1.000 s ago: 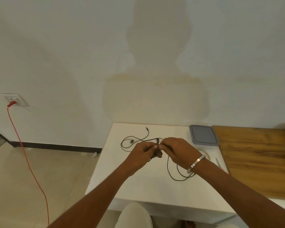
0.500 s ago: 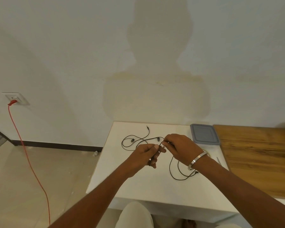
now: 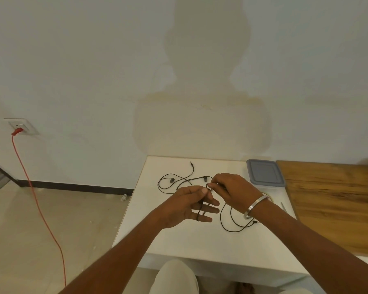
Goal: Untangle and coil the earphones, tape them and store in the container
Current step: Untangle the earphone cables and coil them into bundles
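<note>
We see a white desk (image 3: 200, 247) against the wall, wooden board (image 3: 336, 204) on its right side; grey-lidded container (image 3: 263, 175) sits at the desk's back edge, just beside the board, lid on; black earphones (image 3: 179, 181) lie loose on the desk, plug end toward the wall, one loop trailing under our right wrist; left hand (image 3: 187, 205) is over the desk with fingers spread, cable looped across them and thumb pressing it; right hand (image 3: 227, 189), metal bangle (image 3: 256, 205) at the wrist, pinches the cable just beside the left thumb; red cord (image 3: 38, 200) hangs from the wall socket (image 3: 21, 126) at left.
</note>
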A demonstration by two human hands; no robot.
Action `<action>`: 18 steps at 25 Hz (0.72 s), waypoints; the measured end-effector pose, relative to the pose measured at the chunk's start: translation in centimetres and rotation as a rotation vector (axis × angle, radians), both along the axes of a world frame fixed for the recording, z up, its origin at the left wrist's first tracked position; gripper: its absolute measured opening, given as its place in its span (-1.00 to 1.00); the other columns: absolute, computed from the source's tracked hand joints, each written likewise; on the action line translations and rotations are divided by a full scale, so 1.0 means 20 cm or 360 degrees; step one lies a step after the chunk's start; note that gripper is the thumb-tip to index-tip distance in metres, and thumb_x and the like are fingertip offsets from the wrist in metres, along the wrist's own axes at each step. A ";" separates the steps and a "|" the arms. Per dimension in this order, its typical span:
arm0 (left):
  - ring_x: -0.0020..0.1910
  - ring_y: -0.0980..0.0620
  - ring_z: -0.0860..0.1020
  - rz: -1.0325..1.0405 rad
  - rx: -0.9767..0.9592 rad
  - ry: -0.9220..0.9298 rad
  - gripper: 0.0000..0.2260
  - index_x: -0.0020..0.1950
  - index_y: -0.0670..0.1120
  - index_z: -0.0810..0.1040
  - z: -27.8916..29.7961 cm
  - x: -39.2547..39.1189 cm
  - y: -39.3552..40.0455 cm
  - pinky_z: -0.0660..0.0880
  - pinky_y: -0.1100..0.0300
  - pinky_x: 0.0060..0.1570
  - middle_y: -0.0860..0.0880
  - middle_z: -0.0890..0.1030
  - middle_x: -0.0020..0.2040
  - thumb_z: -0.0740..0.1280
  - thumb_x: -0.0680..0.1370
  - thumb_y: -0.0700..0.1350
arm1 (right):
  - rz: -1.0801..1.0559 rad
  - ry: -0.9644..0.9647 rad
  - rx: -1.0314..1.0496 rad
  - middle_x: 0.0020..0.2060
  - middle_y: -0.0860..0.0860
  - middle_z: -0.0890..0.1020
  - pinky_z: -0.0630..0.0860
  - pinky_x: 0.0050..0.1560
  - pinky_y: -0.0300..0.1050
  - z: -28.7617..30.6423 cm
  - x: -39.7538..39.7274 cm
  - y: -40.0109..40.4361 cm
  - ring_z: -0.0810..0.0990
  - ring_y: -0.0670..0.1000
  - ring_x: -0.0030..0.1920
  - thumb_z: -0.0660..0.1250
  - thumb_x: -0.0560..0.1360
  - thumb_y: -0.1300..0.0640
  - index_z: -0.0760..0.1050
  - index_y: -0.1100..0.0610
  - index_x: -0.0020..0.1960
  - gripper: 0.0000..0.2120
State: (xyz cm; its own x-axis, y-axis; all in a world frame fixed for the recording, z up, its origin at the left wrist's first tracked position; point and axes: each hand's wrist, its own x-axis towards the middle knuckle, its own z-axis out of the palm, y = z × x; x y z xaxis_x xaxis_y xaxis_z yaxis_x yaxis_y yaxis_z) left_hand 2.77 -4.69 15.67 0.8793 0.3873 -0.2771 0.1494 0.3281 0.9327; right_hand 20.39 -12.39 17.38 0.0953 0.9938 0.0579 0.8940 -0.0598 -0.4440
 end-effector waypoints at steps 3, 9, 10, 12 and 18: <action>0.19 -0.31 0.57 -0.0012 -0.0131 -0.0118 -0.73 0.09 -0.17 0.59 0.03 0.01 0.00 0.47 -0.33 0.17 -0.23 0.60 0.14 0.22 0.61 0.00 | 0.0023 0.0080 -0.0027 -0.21 -0.02 0.57 0.46 -0.13 -0.16 -0.04 0.01 0.00 0.53 0.01 -0.20 0.09 0.60 0.01 0.48 0.11 -0.04 -0.75; 0.24 -0.30 0.54 0.0106 -0.0336 -0.0356 -0.69 0.27 -0.16 0.54 0.09 0.04 0.00 0.46 -0.32 0.19 -0.26 0.57 0.25 0.21 0.62 -0.03 | -0.0035 0.0234 -0.0244 -0.19 0.00 0.57 0.49 -0.09 -0.19 -0.15 -0.02 -0.03 0.56 0.02 -0.18 0.10 0.58 0.16 0.47 0.07 0.01 -0.83; 0.25 -0.30 0.53 0.0153 -0.0348 -0.0373 -0.69 0.27 -0.15 0.54 0.09 0.04 0.01 0.46 -0.31 0.20 -0.25 0.56 0.27 0.22 0.61 -0.03 | -0.0029 0.0168 -0.0259 -0.22 -0.03 0.54 0.46 -0.12 -0.22 -0.15 -0.04 -0.05 0.53 -0.01 -0.22 0.09 0.59 0.14 0.46 0.08 0.01 -0.83; 0.25 -0.27 0.54 0.0250 -0.0349 -0.0383 -0.68 0.27 -0.13 0.55 0.11 0.06 0.02 0.47 -0.28 0.20 -0.22 0.57 0.28 0.23 0.59 -0.03 | 0.0018 0.0136 -0.0262 -0.23 -0.07 0.52 0.46 -0.14 -0.25 -0.17 -0.08 -0.09 0.51 -0.04 -0.26 0.06 0.61 0.09 0.46 0.09 0.07 -0.78; 0.26 -0.12 0.57 0.0492 -0.0094 -0.0266 -0.72 0.27 -0.09 0.56 0.08 0.08 0.04 0.51 -0.13 0.22 -0.10 0.62 0.24 0.20 0.63 -0.05 | 0.0227 0.0177 -0.0361 -0.27 -0.09 0.56 0.53 -0.14 -0.18 -0.20 -0.15 -0.13 0.59 -0.03 -0.23 0.08 0.60 0.01 0.45 0.03 0.11 -0.78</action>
State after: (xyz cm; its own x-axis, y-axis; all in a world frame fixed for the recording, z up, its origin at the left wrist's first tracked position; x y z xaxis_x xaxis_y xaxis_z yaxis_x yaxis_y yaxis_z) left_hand 4.30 -3.94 17.22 0.7582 0.6298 -0.1689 -0.1187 0.3879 0.9140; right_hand 17.41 -14.89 13.36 -0.0531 0.9839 -0.1705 0.8472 -0.0460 -0.5292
